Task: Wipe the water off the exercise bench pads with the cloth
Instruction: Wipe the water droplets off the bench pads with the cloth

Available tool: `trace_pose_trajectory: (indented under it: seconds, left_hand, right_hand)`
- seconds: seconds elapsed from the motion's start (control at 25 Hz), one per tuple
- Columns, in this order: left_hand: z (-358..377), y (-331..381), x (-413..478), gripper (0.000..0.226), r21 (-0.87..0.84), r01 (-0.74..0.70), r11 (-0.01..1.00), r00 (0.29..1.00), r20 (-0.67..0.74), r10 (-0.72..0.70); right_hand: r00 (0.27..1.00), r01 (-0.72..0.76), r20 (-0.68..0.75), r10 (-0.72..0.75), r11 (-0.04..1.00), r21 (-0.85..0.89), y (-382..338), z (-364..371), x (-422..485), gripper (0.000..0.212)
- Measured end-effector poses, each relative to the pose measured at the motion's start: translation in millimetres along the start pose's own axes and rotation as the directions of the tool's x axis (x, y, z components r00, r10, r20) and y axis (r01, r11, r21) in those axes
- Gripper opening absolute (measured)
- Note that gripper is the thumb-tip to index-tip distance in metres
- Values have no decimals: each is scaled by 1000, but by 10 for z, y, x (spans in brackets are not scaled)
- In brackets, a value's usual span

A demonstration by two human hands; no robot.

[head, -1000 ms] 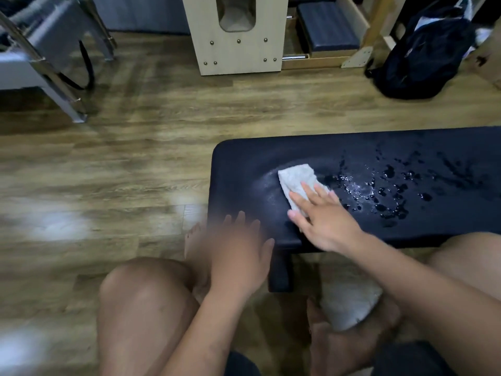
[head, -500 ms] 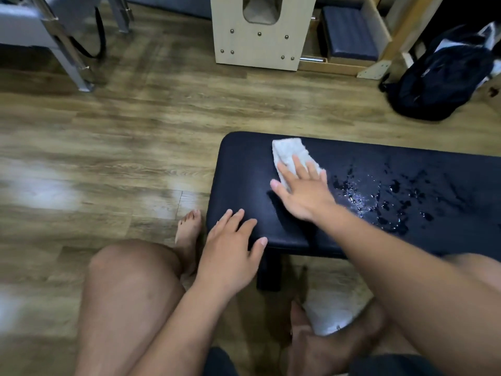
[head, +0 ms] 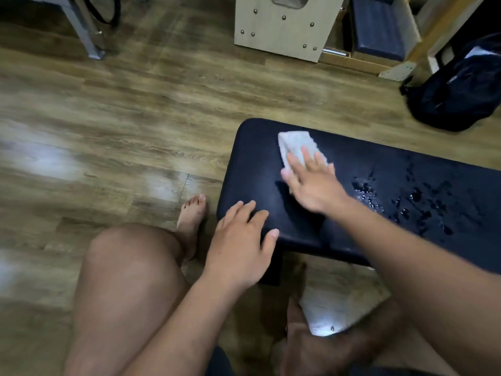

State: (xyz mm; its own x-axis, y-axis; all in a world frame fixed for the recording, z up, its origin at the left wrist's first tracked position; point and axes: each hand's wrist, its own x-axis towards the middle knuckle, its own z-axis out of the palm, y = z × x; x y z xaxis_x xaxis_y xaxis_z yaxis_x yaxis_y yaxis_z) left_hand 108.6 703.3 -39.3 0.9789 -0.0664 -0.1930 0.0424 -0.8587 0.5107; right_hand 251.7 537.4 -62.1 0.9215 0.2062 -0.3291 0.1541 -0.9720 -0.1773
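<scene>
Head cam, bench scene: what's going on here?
A person sitting on the floor is wiping a dark exercise bench pad. The right hand presses a folded white cloth flat on the pad's left part, near its far edge. The left hand rests open on the pad's near left corner. Water droplets lie to the right of the cloth, not yet wiped. A dark bag sits on the wooden floor behind the bench.
</scene>
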Motion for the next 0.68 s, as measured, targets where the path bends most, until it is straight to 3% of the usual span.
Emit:
trace_pose_trajectory:
  seconds: [0.16, 0.36, 0.48, 0.56, 0.68]
  left_hand:
    - [-26, 1, -67, 52, 17, 5, 1000, 999, 36, -6]
    - [-17, 77, -12, 51, 34, 21, 999, 1000, -14, -21]
    - [-20, 109, -7, 50, 54, 41, 998, 999, -13, -40]
    - [-20, 113, -8, 50, 50, 44, 998, 999, -25, -43]
    - [8, 79, -58, 53, 62, 30, 998, 999, -12, -29]
  right_hand:
    - [993, -88, 76, 87, 996, 10, 68, -321, 722, 62]
    - [997, 29, -72, -26, 999, 36, 9, 167, -484, 67]
    - [996, 71, -55, -72, 997, -31, -44, 504, -1548, 71]
    - [997, 76, -28, -78, 995, -65, -28, 530, -1659, 70]
    - [988, 156, -9, -157, 987, -41, -93, 315, -1096, 68]
